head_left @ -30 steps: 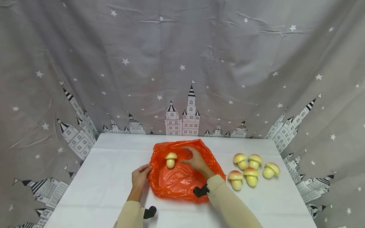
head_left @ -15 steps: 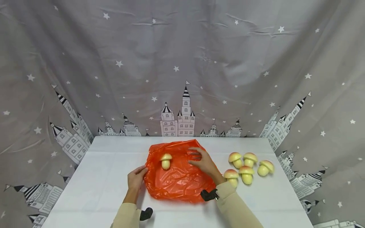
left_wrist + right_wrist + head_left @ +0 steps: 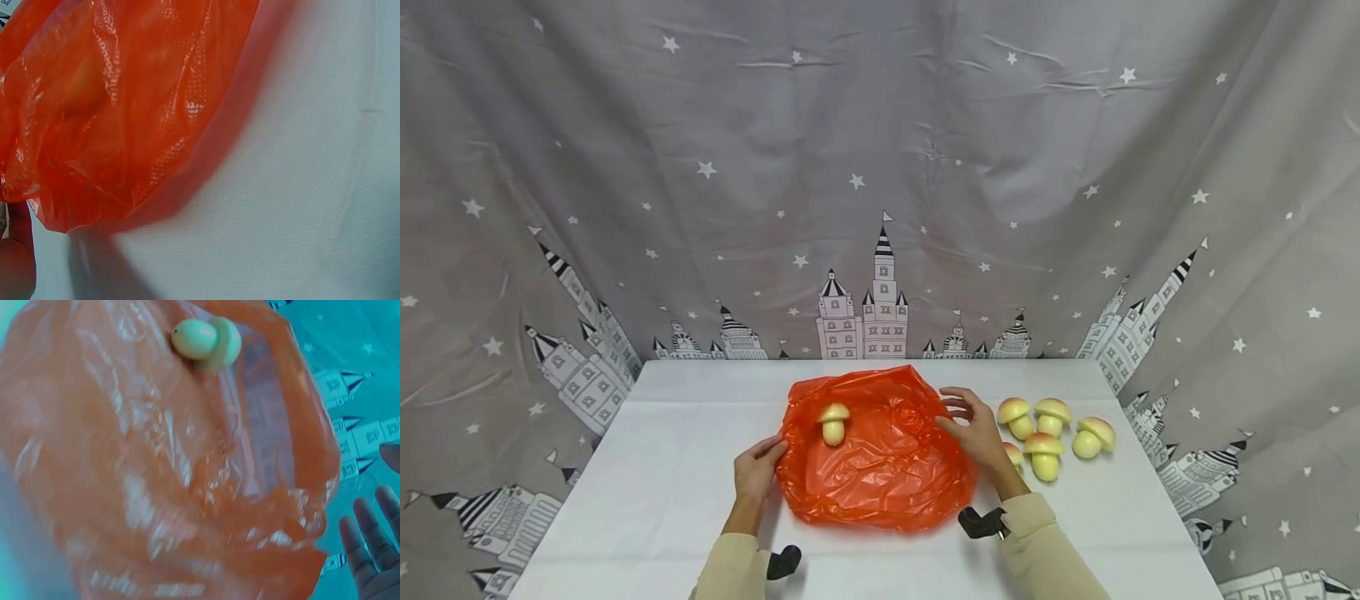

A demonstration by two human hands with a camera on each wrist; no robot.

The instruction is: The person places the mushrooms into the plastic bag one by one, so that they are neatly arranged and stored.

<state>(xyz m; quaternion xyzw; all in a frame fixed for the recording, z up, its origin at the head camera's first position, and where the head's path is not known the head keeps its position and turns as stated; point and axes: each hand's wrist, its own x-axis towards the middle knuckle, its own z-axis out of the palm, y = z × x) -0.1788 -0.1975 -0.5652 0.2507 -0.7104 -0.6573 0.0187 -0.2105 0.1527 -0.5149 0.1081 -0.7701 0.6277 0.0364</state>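
Note:
A red plastic bag lies spread on the white table, its mouth open. Inside it, toward the left, is one toy mushroom with a pale yellow stem and cap; the right wrist view shows this mushroom tipped on its side. My left hand pinches the bag's left edge; in the left wrist view its fingers are partly hidden behind the plastic. My right hand is at the bag's right rim, holding nothing, with its fingers spread apart in the right wrist view.
Several more toy mushrooms with yellow and reddish caps stand grouped on the table to the right of the bag. One is partly hidden behind my right hand. A grey curtain with printed castles and stars hangs behind the table.
My right hand has moved out of the bag's interior to the right, past its rim toward the grouped mushrooms. My left hand stays at the left edge. The head view has shifted slightly.

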